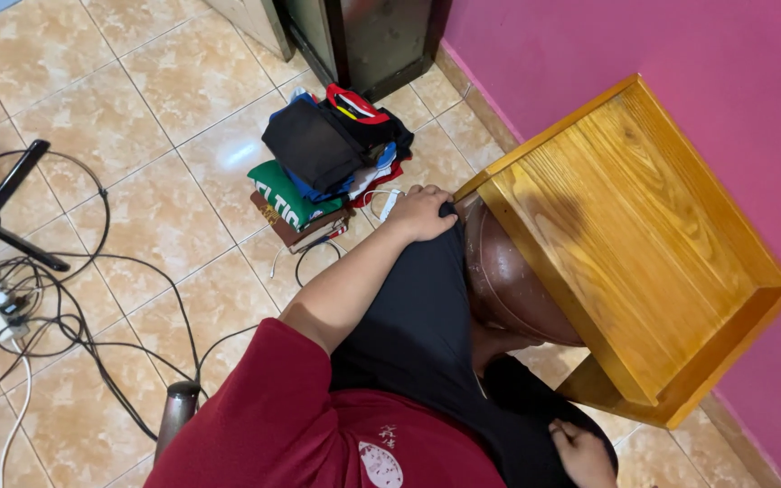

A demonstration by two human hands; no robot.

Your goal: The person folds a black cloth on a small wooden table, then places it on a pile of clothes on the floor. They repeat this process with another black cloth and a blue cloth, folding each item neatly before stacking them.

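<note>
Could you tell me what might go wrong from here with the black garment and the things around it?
The left hand pins the black garment near the wooden stand; the cloth could snag on its corner. The leaning pile of folded clothes beside that hand might topple if nudged. Loose cables on the tiled floor could catch a foot.

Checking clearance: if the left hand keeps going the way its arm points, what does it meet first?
Likely the folded clothes pile on the floor. The left hand grips the black garment just short of it; depth is unclear.
</note>
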